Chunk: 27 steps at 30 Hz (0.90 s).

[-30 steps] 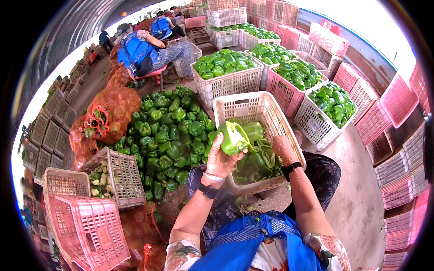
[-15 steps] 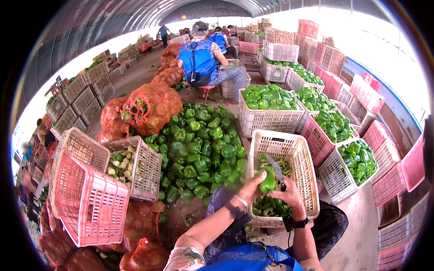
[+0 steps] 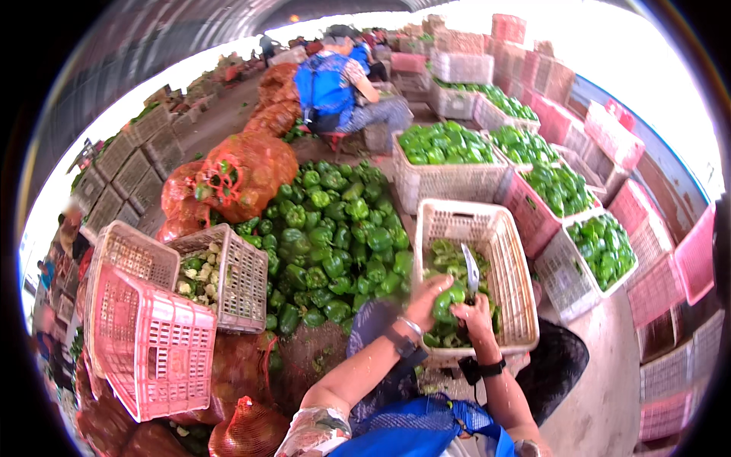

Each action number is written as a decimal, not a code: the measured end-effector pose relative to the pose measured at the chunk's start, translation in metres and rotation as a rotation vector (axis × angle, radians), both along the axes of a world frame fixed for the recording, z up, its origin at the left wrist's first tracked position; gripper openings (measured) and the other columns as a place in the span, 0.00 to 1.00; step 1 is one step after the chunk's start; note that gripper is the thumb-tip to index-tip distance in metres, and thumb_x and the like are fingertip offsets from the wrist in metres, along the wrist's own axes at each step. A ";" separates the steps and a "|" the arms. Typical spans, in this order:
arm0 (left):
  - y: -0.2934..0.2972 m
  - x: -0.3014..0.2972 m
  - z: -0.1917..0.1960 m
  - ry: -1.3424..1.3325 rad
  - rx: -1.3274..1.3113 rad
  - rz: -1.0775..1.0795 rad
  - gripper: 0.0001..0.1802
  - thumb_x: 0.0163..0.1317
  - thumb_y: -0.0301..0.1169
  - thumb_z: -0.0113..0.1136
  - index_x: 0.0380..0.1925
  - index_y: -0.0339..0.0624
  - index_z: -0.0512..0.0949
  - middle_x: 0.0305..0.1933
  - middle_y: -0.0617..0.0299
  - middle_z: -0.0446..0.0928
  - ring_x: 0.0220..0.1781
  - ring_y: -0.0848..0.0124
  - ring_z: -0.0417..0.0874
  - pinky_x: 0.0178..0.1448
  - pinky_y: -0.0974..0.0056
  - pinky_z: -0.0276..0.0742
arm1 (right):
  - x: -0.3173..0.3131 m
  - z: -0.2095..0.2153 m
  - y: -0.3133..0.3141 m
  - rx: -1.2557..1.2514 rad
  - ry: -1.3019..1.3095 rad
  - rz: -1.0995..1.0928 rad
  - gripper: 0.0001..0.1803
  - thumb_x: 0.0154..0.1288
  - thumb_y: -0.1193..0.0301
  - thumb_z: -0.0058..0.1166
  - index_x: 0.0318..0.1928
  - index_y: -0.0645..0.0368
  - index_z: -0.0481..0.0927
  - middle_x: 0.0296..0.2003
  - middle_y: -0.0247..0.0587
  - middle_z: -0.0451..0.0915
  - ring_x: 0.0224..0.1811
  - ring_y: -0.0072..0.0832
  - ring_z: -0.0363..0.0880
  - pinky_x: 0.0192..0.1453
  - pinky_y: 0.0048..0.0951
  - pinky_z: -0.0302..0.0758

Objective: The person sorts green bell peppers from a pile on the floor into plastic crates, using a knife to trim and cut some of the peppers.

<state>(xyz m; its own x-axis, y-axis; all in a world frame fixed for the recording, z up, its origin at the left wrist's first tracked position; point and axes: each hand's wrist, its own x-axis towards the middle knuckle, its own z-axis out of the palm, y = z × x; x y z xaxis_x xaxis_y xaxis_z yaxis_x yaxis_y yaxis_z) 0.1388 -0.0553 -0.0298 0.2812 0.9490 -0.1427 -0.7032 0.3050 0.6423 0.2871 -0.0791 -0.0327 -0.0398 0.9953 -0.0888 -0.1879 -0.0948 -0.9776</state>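
Over a white plastic crate [image 3: 518, 293], my left hand [image 3: 426, 302] is closed around a green bell pepper [image 3: 449, 302]. My right hand [image 3: 477, 316] grips a knife, its pale blade [image 3: 470, 266] pointing up and away beside the pepper. The right thumb and fingers are close against the pepper's right side. Green pepper pieces [image 3: 449, 253] lie in the crate below both hands. A large heap of whole green peppers [image 3: 327, 244] is spread on the ground to the left of the crate.
Crates of green peppers [image 3: 445, 145] line the right. Empty pink crates [image 3: 179, 346] and a crate of pale trimmings [image 3: 244, 282] stand left. Orange mesh sacks [image 3: 259, 171] lie behind the heap. Ahead, a person with a blue garment [image 3: 327, 84] sits on a stool.
The whole view has shifted slightly. The pepper has turned in my left hand, and the knife blade now points more upright and away from it.
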 end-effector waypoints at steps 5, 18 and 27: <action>0.005 -0.005 -0.003 0.076 0.007 0.281 0.10 0.62 0.30 0.69 0.41 0.40 0.81 0.38 0.60 0.84 0.35 0.69 0.85 0.39 0.63 0.83 | -0.015 0.001 0.002 0.033 -0.129 -0.093 0.10 0.53 0.72 0.68 0.31 0.65 0.81 0.22 0.30 0.78 0.22 0.16 0.72 0.24 0.22 0.68; 0.029 0.002 -0.022 0.052 0.123 0.417 0.28 0.65 0.36 0.67 0.61 0.37 0.69 0.57 0.56 0.76 0.55 0.69 0.78 0.57 0.65 0.76 | 0.031 -0.014 0.022 -0.075 0.230 -0.221 0.08 0.55 0.71 0.68 0.31 0.59 0.81 0.18 0.26 0.74 0.13 0.16 0.66 0.18 0.23 0.63; 0.014 0.019 0.001 0.935 0.782 0.100 0.07 0.62 0.26 0.67 0.40 0.38 0.84 0.35 0.67 0.79 0.38 0.78 0.77 0.42 0.71 0.73 | 0.041 0.009 0.007 -0.094 -0.170 -0.009 0.17 0.51 0.67 0.72 0.37 0.66 0.83 0.19 0.29 0.76 0.15 0.16 0.68 0.18 0.22 0.64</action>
<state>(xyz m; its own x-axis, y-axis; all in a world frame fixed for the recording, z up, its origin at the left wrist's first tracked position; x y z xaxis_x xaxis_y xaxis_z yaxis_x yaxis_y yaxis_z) 0.1581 -0.0409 -0.0291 0.2972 0.8812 0.3676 0.1298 -0.4187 0.8988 0.3280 -0.0718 -0.0239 -0.0079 0.9824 -0.1866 -0.0221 -0.1867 -0.9822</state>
